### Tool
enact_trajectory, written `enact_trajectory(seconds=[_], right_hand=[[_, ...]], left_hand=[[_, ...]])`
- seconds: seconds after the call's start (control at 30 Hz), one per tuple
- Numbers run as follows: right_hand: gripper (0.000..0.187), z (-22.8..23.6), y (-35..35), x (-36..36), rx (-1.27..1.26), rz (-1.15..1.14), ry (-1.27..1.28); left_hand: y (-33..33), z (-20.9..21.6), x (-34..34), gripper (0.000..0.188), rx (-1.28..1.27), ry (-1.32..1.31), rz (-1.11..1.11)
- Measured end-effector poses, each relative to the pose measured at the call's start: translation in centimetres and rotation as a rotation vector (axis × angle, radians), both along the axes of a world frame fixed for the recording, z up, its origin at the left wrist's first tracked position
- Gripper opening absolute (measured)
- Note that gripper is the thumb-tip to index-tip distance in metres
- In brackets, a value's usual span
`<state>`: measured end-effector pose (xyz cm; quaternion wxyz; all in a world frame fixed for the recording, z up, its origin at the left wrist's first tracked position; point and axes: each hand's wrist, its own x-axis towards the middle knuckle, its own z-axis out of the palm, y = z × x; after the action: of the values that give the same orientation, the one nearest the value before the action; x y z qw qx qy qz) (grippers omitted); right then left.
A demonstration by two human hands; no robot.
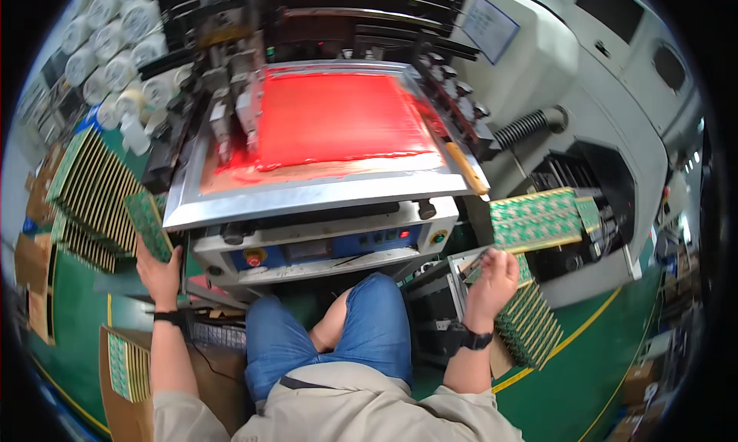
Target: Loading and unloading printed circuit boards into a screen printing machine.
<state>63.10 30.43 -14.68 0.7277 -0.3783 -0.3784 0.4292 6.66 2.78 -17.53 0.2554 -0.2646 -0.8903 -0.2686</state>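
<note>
At the left, my left hand (159, 274) grips the lower end of a green circuit board panel (148, 225), which stands tilted beside a tall stack of similar boards (96, 188). My right hand (494, 282) is raised at the right with its fingers curled into a pinch. Its fingertips are close to the near left corner of another green board panel (530, 221); whether they touch it or hold something small, I cannot make out. Between my hands, a screen printing frame (323, 192) carries a sheet of wet red ink (334, 119).
Below the frame is a control panel (330, 246) with a red knob and buttons. A wooden-handled tool (467, 169) rests on the frame's right edge. More boards stand in a row (530, 327) at lower right and in a cardboard box (115, 419) at lower left. White tubs (119, 38) are piled at far left.
</note>
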Motion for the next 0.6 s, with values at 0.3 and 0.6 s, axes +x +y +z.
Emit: enact_trajectory(seconds=[0.3, 0.6], right_hand=[[0.003, 4.1, -9.4, -7.5, 0.155, 0.516, 0.108], [0.011, 1.9, -13.3, -11.6, 0.016, 1.024, -0.076]], left_hand=[[0.2, 0.7, 0.6, 0.1, 0.013, -0.014, -0.012], [0.3, 0.8, 1.4, 0.098, 0.012, -0.015, -0.034]])
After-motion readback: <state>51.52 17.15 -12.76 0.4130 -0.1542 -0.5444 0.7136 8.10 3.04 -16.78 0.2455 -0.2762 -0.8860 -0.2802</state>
